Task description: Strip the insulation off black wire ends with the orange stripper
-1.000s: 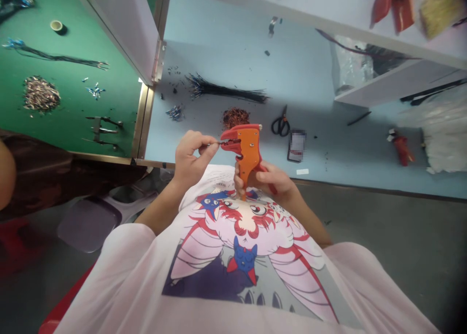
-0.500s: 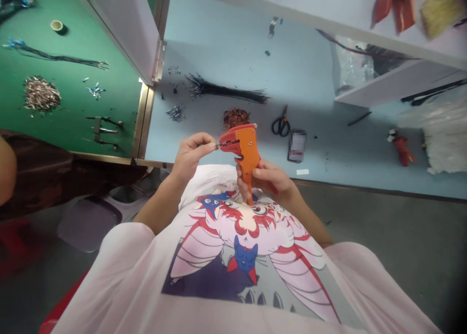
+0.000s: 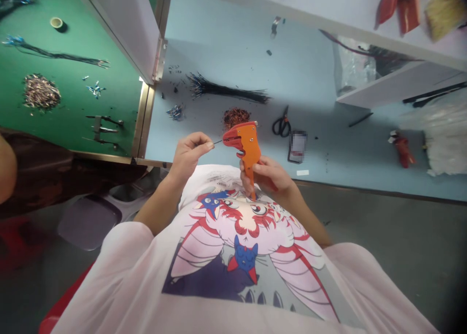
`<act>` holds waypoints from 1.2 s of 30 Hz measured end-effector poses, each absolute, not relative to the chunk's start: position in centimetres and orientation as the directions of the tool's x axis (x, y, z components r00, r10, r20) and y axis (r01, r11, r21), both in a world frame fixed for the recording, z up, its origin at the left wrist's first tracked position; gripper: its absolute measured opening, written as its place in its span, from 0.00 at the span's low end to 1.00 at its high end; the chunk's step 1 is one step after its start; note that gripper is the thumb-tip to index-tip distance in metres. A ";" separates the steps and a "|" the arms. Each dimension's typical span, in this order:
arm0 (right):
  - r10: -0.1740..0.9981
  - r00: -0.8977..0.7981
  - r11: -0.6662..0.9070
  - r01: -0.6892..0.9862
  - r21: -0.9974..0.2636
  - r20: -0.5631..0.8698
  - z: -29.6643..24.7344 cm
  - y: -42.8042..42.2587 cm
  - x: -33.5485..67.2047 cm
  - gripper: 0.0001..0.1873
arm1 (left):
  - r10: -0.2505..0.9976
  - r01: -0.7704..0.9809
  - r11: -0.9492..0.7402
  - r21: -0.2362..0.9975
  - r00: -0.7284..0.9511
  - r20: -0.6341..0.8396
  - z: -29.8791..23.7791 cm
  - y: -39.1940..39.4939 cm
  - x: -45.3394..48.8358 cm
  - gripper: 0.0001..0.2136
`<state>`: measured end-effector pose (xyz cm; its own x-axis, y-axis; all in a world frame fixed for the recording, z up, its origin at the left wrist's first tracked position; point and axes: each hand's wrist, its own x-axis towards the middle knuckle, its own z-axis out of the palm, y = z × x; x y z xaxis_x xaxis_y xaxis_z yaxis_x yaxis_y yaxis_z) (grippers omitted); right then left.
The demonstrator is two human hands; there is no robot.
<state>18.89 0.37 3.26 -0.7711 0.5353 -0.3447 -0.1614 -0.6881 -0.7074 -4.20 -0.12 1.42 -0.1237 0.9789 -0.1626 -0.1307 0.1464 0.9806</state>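
While the person's right hand wraps firmly around the grip of an orange-and-red pistol-shaped hand tool, the left hand has a thin dark wire pinched between thumb and fingers. So yeah, both grips are closed up on something. The tool is right in front of the white printed shirt, red nose pointing left, and the wire runs from the fingertips over to that nose; can't really tell how far in it goes. Just beyond the tool's head there's a loose pile of reddish-brown scraps on the pale blue tabletop, and farther off lies a long bundle of black wires. A little heap of blue-and-silver bits is over to the left, and black-handled scissors are on the right, near a dark rectangular phone-like thing, screen blurred out.
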 end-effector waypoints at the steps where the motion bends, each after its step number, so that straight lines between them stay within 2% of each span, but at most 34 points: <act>1: 0.560 -0.744 -0.687 -0.171 -0.706 -0.365 3.4 0.6 19.3 0.16 | 0.975 -0.139 0.144 0.980 -0.151 -0.165 1.1 -0.1 -4.6 0.04; 6: 0.750 -0.478 -0.586 -0.161 -0.794 -0.457 3.0 2.7 22.4 0.20 | 0.922 -0.125 0.104 0.987 -0.360 -0.143 -0.4 -0.5 -7.7 0.02; 8: 0.779 -0.429 -0.520 -0.035 -0.854 -0.457 1.0 3.5 22.8 0.21 | 0.917 -0.096 0.089 0.991 -0.382 -0.119 -0.5 -0.7 -8.1 0.03; 10: 0.795 -0.382 -0.409 0.235 -0.882 -0.471 -2.2 3.9 22.1 0.23 | 0.930 -0.047 0.065 0.997 -0.359 -0.078 -0.3 -0.9 -7.8 0.04; 11: 0.816 -0.333 -0.305 0.446 -0.842 -0.472 -4.0 4.0 21.4 0.23 | 0.939 -0.008 0.048 0.999 -0.342 -0.048 -0.1 -0.9 -7.5 0.04; 13: 0.831 -0.329 -0.018 0.790 -0.613 -0.449 -7.4 4.1 19.5 0.23 | 0.947 0.097 -0.002 0.995 -0.321 0.033 0.4 -1.0 -6.6 0.04; 15: 0.803 -0.419 0.255 0.884 -0.391 -0.423 -10.2 4.2 17.7 0.24 | 0.934 0.222 -0.065 0.973 -0.329 0.137 0.7 -1.0 -5.9 0.03; 17: 0.784 -0.454 0.339 0.885 -0.320 -0.423 -12.2 4.2 16.3 0.23 | 0.900 0.341 -0.114 0.933 -0.362 0.243 0.9 -1.1 -5.6 0.03; 19: 0.781 -0.456 0.345 0.885 -0.314 -0.427 -13.5 4.3 15.6 0.23 | 0.856 0.409 -0.140 0.902 -0.408 0.318 0.8 -1.2 -5.7 0.03; 21: 0.781 -0.452 0.346 0.887 -0.305 -0.431 -14.5 4.4 15.5 0.22 | 0.820 0.390 -0.141 0.910 -0.469 0.328 0.6 -1.3 -6.1 0.03; 25: 0.772 -0.443 0.333 0.893 -0.304 -0.456 -15.7 4.4 16.2 0.24 | 0.822 0.187 -0.043 0.981 -0.552 0.141 -0.1 -1.2 -6.4 0.04; 29: 0.778 -0.424 0.301 0.899 -0.317 -0.464 -16.3 4.1 16.8 0.25 | 0.882 -0.037 0.036 0.999 -0.469 -0.049 -0.7 -0.8 -5.7 0.06; 31: 0.787 -0.417 0.285 0.899 -0.332 -0.454 -16.2 4.1 16.9 0.26 | 0.904 -0.080 0.079 0.994 -0.415 -0.105 -0.8 -0.7 -5.1 0.07; 34: 0.821 -0.397 0.257 0.898 -0.356 -0.410 -14.6 4.3 16.6 0.26 | 0.922 0.036 0.109 0.993 -0.377 -0.087 -0.5 -0.9 -4.3 0.07; 36: 0.892 -0.370 0.233 0.869 -0.437 -0.260 -12.3 4.6 16.5 0.22 | 0.930 0.210 0.080 0.974 -0.367 0.003 -0.1 -1.1 -4.0 0.06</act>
